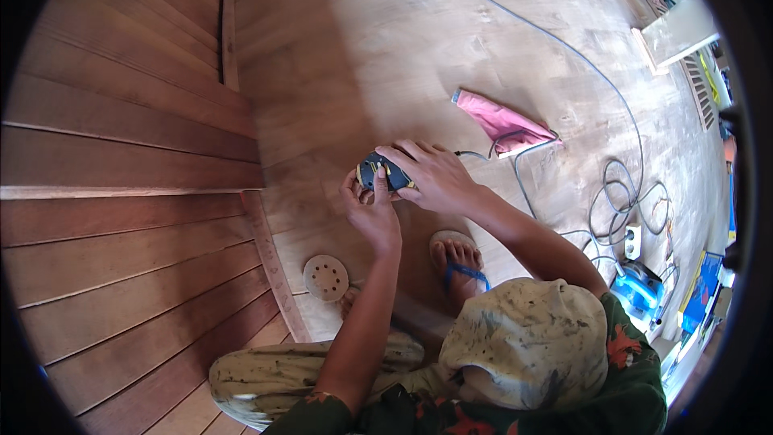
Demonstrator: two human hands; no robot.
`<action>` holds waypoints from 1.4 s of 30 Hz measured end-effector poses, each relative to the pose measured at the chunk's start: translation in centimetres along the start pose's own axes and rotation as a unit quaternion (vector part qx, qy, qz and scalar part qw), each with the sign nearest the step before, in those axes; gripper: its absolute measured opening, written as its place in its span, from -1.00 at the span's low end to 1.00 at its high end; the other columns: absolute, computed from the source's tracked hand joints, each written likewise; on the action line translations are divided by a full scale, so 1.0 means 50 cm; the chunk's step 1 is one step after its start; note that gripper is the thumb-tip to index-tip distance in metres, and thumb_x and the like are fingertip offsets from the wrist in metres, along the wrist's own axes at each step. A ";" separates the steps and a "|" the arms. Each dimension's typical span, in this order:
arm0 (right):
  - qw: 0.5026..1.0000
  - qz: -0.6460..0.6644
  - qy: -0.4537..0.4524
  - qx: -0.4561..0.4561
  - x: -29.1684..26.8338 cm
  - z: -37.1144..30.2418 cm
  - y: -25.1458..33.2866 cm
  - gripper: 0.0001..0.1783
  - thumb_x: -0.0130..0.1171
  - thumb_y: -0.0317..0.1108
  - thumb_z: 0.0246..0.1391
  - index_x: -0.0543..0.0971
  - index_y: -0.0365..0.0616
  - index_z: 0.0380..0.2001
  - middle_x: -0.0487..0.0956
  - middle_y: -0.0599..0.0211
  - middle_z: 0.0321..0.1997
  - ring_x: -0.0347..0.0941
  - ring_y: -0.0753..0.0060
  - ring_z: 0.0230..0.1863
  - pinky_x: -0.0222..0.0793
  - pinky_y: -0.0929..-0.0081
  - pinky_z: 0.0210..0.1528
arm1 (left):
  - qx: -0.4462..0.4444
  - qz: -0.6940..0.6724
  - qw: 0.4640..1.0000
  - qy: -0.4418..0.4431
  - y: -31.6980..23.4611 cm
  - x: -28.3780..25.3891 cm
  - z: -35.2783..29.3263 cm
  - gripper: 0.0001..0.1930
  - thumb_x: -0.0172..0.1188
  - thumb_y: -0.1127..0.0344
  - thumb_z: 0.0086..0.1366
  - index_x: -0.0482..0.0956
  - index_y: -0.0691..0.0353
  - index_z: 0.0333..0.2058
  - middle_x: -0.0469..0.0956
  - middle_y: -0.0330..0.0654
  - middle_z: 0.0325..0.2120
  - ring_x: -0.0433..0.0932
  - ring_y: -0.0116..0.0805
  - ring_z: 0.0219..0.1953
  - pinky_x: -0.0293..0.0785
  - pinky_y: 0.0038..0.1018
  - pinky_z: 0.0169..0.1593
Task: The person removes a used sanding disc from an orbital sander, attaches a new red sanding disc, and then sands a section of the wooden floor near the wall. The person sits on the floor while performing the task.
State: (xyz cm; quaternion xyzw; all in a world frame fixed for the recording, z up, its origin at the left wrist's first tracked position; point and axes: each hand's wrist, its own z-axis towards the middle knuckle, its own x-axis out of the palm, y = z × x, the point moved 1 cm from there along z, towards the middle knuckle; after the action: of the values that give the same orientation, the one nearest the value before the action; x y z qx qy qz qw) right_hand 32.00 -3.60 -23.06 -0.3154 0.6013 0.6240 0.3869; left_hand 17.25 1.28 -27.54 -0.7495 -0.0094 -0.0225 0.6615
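A black and yellow power sander (pixel 378 171) is held between both of my hands above the wooden floor. My left hand (pixel 373 216) grips its left end from the near side, thumb pressed on its face. My right hand (pixel 435 176) wraps over its right end, and the hand hides part of the body. A dark cord (pixel 473 155) runs out from beyond my right hand. Near my left forearm, a round tan sanding disc (pixel 326 277) with several holes lies on the floor. The sander's underside cannot be made out.
A pink cloth bag (pixel 501 122) lies beyond my right hand, with the cord across it. Coiled cable (pixel 620 197), a white socket block (pixel 634 242) and a blue power tool (pixel 638 288) are at the right. Wooden plank panelling (pixel 129 161) stands close on the left. My sandalled foot (pixel 461 266) is below my hands.
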 end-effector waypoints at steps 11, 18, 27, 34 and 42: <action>1.000 0.007 -0.017 0.006 0.004 -0.002 0.015 0.00 0.63 -0.12 0.12 0.41 0.07 0.58 0.55 0.15 0.41 0.59 -0.12 0.36 0.57 -0.05 0.31 | -0.028 -0.029 0.999 -0.010 0.009 -0.005 -0.003 -0.53 0.49 0.37 0.53 0.49 0.38 0.25 0.66 0.06 0.16 0.72 -0.26 0.02 0.73 -0.38 0.01; 1.000 0.004 -0.006 0.000 0.007 0.003 0.014 0.00 0.65 -0.19 0.08 0.42 0.06 0.57 0.55 0.10 0.41 0.59 -0.16 0.34 0.56 -0.06 0.31 | -0.001 0.003 1.000 -0.030 0.041 -0.010 0.014 -0.60 0.48 0.28 0.56 0.59 0.34 0.21 0.68 0.01 0.08 0.69 -0.28 0.04 0.67 -0.28 0.15; 0.998 0.057 -0.005 -0.008 0.002 0.003 -0.005 -0.03 0.63 -0.23 0.08 0.45 0.05 0.55 0.56 0.11 0.40 0.59 -0.12 0.36 0.55 -0.05 0.35 | -0.038 -0.087 0.995 0.020 0.041 -0.014 0.025 -0.65 0.46 0.32 0.56 0.57 0.33 0.14 0.68 0.01 0.07 0.66 -0.23 0.13 0.59 -0.22 0.29; 0.994 0.010 -0.073 -0.083 0.005 -0.003 -0.025 -0.19 0.57 -0.30 0.11 0.57 -0.04 0.45 0.56 0.16 0.50 0.51 -0.08 0.49 0.40 -0.05 0.52 | 0.260 0.331 0.875 0.238 -0.056 -0.023 0.065 -0.13 0.64 0.19 0.32 0.39 0.34 0.48 0.43 0.15 0.47 0.41 0.19 0.49 0.34 -0.01 0.56; 0.881 0.268 -0.311 0.235 0.128 -0.150 -0.128 -0.58 0.32 -0.44 0.40 0.70 -0.20 0.27 0.73 0.02 0.23 0.72 0.06 0.16 0.63 0.24 0.22 | 0.169 0.521 0.770 0.328 -0.094 0.026 0.067 0.08 0.76 0.06 0.10 0.30 0.14 0.49 0.49 0.02 0.38 0.43 0.16 0.46 0.53 0.01 0.43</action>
State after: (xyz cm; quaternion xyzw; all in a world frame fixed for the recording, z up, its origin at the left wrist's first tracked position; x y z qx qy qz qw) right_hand 33.76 -10.52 -32.38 0.1680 0.6403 0.6104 0.4349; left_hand 18.40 5.19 -23.23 -0.4625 0.5964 0.0828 0.6508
